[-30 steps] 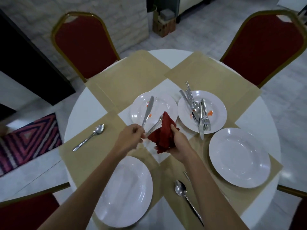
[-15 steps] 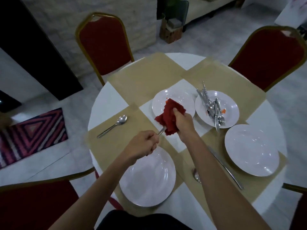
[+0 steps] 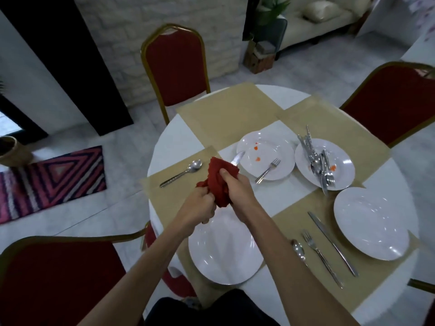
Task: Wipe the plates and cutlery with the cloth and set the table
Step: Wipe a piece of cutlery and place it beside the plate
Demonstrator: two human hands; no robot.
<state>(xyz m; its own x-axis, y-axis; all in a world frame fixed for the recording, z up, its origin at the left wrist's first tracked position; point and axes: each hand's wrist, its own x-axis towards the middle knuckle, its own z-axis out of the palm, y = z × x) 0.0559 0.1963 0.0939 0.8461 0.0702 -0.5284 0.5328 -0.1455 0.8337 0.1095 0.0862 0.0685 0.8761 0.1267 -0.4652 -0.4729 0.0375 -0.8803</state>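
- The silver table knife point(image 3: 237, 158) is held in the air just to the near-left of the white round plate spotted with orange point(image 3: 270, 147). Its rounded tip shows at that plate's left rim.
- The left hand point(image 3: 200, 205) has its fingers curled tight round the handle end, which is mostly hidden. The right hand point(image 3: 237, 191) bunches the crumpled red cloth point(image 3: 219, 180) round the blade, thumb on top.
- The knife's long axis runs from the left hand toward the spotted plate, with the tip pointing away from the person.
- A firm stroke toward the tip could carry cloth and hand off the end, and the blade could then strike the plate's rim or the steel fork point(image 3: 268, 170) lying on it.
- Squeezing hard on the cutting edge could press it through the folds into the fingers.
- A loose fold swung over the plate could pick up the orange spots and smear them onto the blade.
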